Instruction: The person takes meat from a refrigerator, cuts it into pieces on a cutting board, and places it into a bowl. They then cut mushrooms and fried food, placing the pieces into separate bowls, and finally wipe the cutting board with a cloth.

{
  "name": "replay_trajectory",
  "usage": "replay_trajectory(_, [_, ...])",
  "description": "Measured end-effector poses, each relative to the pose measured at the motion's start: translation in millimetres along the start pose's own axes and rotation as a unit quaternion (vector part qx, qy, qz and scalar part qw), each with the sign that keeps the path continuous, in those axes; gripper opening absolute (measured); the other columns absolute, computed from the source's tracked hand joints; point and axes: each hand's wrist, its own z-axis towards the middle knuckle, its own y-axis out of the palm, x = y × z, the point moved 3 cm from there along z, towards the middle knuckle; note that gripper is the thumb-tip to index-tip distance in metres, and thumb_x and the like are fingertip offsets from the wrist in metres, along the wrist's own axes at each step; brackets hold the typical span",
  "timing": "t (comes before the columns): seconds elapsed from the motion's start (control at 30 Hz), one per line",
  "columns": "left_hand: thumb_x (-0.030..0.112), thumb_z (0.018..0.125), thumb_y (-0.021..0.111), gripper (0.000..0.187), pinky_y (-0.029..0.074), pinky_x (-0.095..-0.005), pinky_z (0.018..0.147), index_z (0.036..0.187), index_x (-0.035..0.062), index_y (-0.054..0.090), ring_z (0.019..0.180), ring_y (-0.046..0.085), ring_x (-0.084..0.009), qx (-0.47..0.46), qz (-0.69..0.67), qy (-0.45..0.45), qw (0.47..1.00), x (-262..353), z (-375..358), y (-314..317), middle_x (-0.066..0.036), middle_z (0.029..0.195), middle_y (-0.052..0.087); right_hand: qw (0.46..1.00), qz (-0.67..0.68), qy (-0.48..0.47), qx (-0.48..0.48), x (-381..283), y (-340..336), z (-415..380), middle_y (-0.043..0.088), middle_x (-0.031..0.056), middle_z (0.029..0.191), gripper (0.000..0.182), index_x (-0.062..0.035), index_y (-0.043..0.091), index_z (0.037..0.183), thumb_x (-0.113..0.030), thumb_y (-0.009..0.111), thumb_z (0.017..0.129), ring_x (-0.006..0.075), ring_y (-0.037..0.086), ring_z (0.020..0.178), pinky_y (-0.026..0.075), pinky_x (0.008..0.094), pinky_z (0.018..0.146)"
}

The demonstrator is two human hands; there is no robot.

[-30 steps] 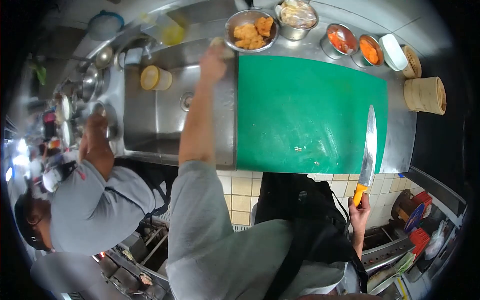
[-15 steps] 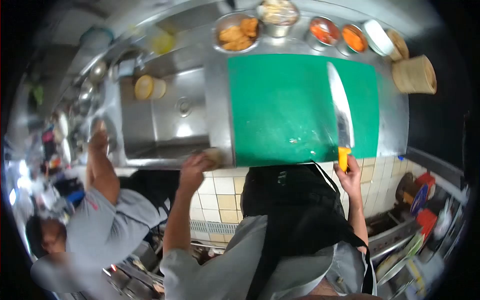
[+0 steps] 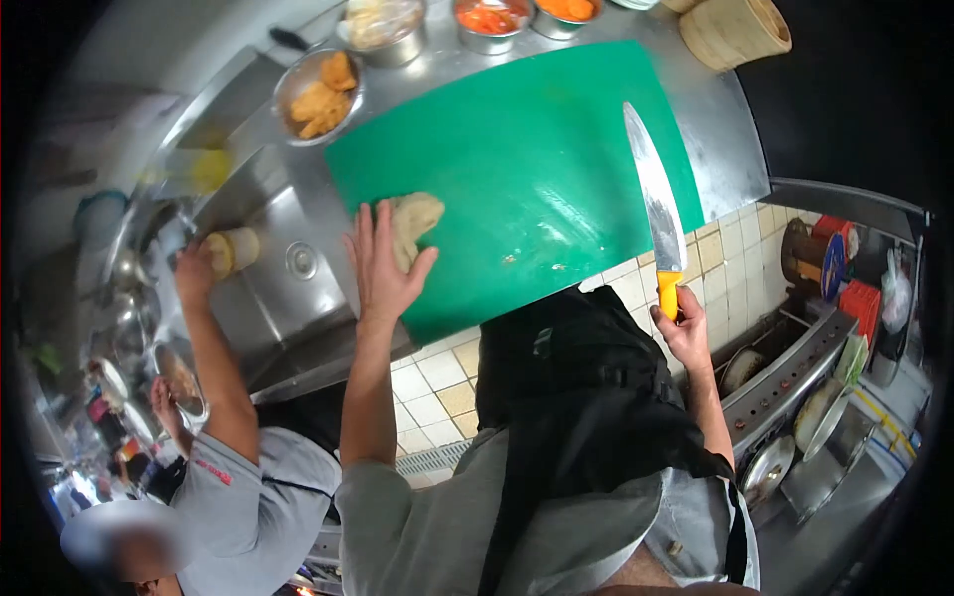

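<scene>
My left hand (image 3: 386,276) lies on the left part of a green cutting board (image 3: 517,169), fingers stretched and thumb spread. A crumpled beige cloth (image 3: 417,217) sits under and beside its fingers, partly hidden by them. My right hand (image 3: 686,333) is closed around the yellow handle of a large chef's knife (image 3: 652,189). The blade points away from me, over the board's right side, and the handle juts past the near edge.
Metal bowls hold breaded pieces (image 3: 323,104), pale food (image 3: 383,25) and red slices (image 3: 490,18) along the back. A bamboo steamer (image 3: 735,35) stands at the back right. Left of the board is a sink (image 3: 283,223); a co-worker's hand (image 3: 196,268) reaches a yellow-rimmed tub (image 3: 234,252) in it.
My left hand has moved with the cloth from the sink's front edge onto the board and its fingers have straightened. The view has turned. The co-worker's arm has reached into the sink.
</scene>
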Motion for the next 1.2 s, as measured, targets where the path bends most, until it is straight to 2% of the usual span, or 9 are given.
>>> replay_trajectory(0.27, [-0.001, 0.086, 0.063, 0.068, 0.032, -0.0513, 0.125, 0.152, 0.0071, 0.05, 0.146, 0.046, -0.0399, 0.116, -0.01, -0.011, 0.993, 2, -13, 57, -0.017, 0.157, 0.05, 0.996, 0.043, 0.073, 0.01, 63, -42, -26, 0.053, -0.0006, 0.091, 0.022, -0.0005, 0.065, 0.109, -0.005, 0.075, 0.09, 0.0103, 0.049, 0.084, 0.042, 0.0275, 0.074])
replay_trajectory(0.5, [-0.005, 0.085, 0.057, 0.053, 0.049, -0.0476, 0.11, 0.137, 0.0077, 0.06, 0.13, 0.056, -0.0391, 0.077, -0.064, 0.074, 0.992, 185, -29, 138, -0.019, 0.136, 0.061, 0.998, 0.049, 0.043, 0.018, 99, -78, -37, 0.057, -0.0018, 0.094, 0.029, 0.0005, 0.065, 0.118, -0.005, 0.075, 0.092, 0.0086, 0.049, 0.084, 0.044, 0.0257, 0.077])
replay_trajectory(0.63, [-0.012, 0.081, 0.055, 0.061, 0.043, -0.047, 0.117, 0.139, 0.0059, 0.061, 0.137, 0.052, -0.0371, -0.069, -0.252, 0.197, 0.945, 283, -54, 207, -0.018, 0.139, 0.061, 0.986, 0.146, 0.07, 0.028, 99, -92, -35, 0.057, -0.0051, 0.08, 0.031, -0.0022, 0.063, 0.125, -0.007, 0.073, 0.096, 0.0016, 0.041, 0.052, 0.03, 0.0227, 0.045])
replay_trajectory(0.7, [-0.015, 0.077, 0.053, 0.065, 0.038, -0.0465, 0.122, 0.138, 0.0054, 0.061, 0.142, 0.05, -0.0361, -0.078, -0.3, 0.229, 0.923, 299, -62, 213, -0.017, 0.144, 0.06, 0.988, 0.145, 0.041, 0.043, 89, -100, -34, 0.057, -0.0048, 0.08, 0.031, -0.0021, 0.063, 0.126, -0.007, 0.073, 0.096, 0.0018, 0.042, 0.053, 0.031, 0.0227, 0.046])
replay_trajectory(0.77, [-0.019, 0.074, 0.048, 0.076, 0.035, -0.0446, 0.124, 0.145, 0.0058, 0.057, 0.145, 0.048, -0.033, -0.049, -0.502, 0.086, 0.859, 282, -56, 188, -0.016, 0.144, 0.06, 0.987, 0.15, 0.011, 0.056, 84, -106, -32, 0.057, -0.0041, 0.081, 0.032, -0.0019, 0.063, 0.126, -0.007, 0.073, 0.096, 0.0021, 0.043, 0.053, 0.032, 0.0227, 0.046])
replay_trajectory(0.83, [-0.018, 0.077, 0.048, 0.072, 0.038, -0.0432, 0.122, 0.145, 0.0054, 0.058, 0.143, 0.052, -0.0334, 0.119, -0.343, 0.023, 0.932, 230, -36, 135, -0.019, 0.146, 0.059, 0.985, 0.16, 0.036, 0.056, 88, -106, -31, 0.057, -0.004, 0.081, 0.032, -0.0018, 0.063, 0.126, -0.007, 0.073, 0.096, 0.0024, 0.043, 0.053, 0.033, 0.0227, 0.046])
replay_trajectory(0.97, [-0.001, 0.092, 0.059, 0.038, 0.052, -0.0416, 0.103, 0.129, -0.0019, 0.062, 0.112, 0.068, -0.0271, 0.369, -0.377, -0.102, 0.843, 98, 23, 61, -0.013, 0.119, 0.072, 0.983, 0.148, 0.083, 0.063, 108, -101, -44, 0.057, -0.0043, 0.08, 0.032, -0.0022, 0.064, 0.123, -0.009, 0.075, 0.094, 0.0037, 0.047, 0.056, 0.036, 0.0235, 0.048])
replay_trajectory(1.03, [-0.001, 0.092, 0.059, 0.039, 0.052, -0.0436, 0.103, 0.132, -0.0013, 0.06, 0.114, 0.068, -0.0341, 0.397, -0.219, -0.216, 0.865, 6, 41, 89, -0.019, 0.12, 0.071, 0.982, 0.144, 0.096, 0.074, 115, -95, -55, 0.056, -0.0054, 0.081, 0.03, -0.0028, 0.065, 0.121, -0.01, 0.076, 0.094, 0.0037, 0.048, 0.06, 0.038, 0.0237, 0.052])
replay_trajectory(1.2, [-0.003, 0.089, 0.059, 0.049, 0.048, -0.0459, 0.108, 0.137, 0.0008, 0.059, 0.122, 0.063, -0.0409, 0.315, -0.124, -0.222, 0.914, 76, 119, 118, -0.023, 0.128, 0.067, 0.975, 0.147, 0.112, 0.126, 128, -79, -81, 0.06, -0.0015, 0.095, 0.033, 0.0009, 0.065, 0.123, -0.007, 0.077, 0.093, 0.0072, 0.054, 0.08, 0.045, 0.0249, 0.07])
